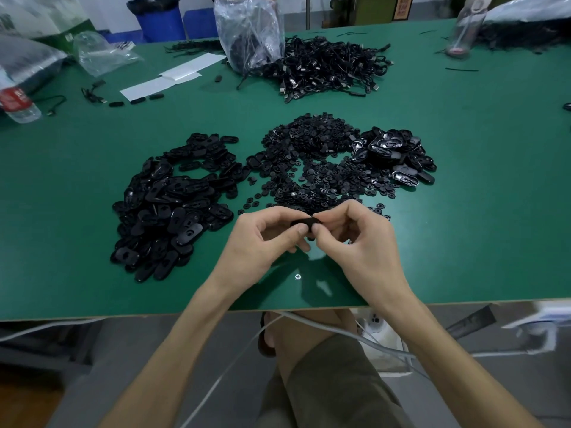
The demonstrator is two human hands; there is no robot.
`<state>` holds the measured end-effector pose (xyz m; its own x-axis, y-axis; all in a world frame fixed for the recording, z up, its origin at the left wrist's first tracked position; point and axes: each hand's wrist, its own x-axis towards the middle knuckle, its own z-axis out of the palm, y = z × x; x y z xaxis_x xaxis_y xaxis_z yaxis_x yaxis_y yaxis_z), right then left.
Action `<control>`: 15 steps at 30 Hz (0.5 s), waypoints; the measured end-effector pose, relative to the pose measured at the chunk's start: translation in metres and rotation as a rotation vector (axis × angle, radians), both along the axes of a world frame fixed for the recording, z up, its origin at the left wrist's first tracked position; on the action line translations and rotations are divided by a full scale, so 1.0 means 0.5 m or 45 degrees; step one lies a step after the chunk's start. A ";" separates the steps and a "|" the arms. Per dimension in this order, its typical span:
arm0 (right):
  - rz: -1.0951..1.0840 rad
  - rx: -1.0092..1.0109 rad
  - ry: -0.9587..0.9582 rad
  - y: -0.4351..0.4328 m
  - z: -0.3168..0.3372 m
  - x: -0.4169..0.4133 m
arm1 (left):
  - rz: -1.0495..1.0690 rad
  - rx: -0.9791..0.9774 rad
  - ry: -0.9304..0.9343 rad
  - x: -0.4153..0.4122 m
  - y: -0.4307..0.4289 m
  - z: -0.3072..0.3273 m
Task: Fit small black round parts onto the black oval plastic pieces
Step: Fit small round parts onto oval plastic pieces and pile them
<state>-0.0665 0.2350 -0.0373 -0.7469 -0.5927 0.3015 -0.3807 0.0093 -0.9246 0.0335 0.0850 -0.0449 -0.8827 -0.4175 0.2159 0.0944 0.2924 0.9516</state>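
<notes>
hands: left hand (265, 239) and right hand (355, 239) both pinch one black oval plastic piece (304, 224), one at each end | place: above green tabletop (463, 227), 6 o'clock | small black round plastic parts (309, 159): heap at 12 o'clock of hands | loose oval pieces (173, 205): pile at 10 o'clock

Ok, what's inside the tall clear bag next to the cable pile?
The clear bag holds a dark mass low down, possibly more of the black cables piled beside it. The crinkled plastic hides exactly what it is.
</notes>
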 end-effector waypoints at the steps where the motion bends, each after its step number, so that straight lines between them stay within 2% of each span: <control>1: -0.005 -0.001 -0.005 0.000 0.000 0.000 | -0.013 0.010 0.008 0.000 -0.001 0.001; 15: 0.009 0.052 -0.023 -0.001 -0.005 -0.008 | 0.007 -0.010 -0.026 0.000 -0.002 -0.007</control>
